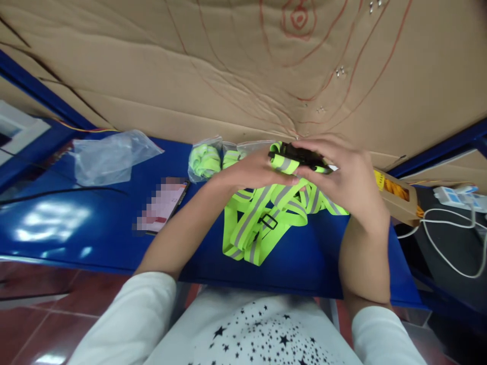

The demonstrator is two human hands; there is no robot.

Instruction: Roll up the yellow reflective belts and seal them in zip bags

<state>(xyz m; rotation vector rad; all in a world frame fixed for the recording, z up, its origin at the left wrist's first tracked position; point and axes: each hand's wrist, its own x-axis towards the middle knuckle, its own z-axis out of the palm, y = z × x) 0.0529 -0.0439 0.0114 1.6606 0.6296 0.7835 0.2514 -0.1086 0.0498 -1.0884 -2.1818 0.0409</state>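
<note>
Neon-yellow reflective straps [247, 228] with grey stripes, like a strap-type reflective vest, lie in loose folds on the blue table. A black slide buckle [268, 221] sits on one of the bands. At the upper end, my left hand [253, 171] is closed round the straps from the left. From the right, my right hand [340, 170] grips the same bundle, with its fingers over a black buckle or clip part [304, 155]. The exact shape of that black part is partly hidden by my fingers.
Clear plastic bags with rolled neon straps [206, 161] stand behind my left hand. An empty plastic bag [108, 157] and a phone [163, 205] lie on the left of the table [95, 238]. At right are a cardboard box [399, 197] and white cables [437, 243]. Cardboard [228, 66] walls the back.
</note>
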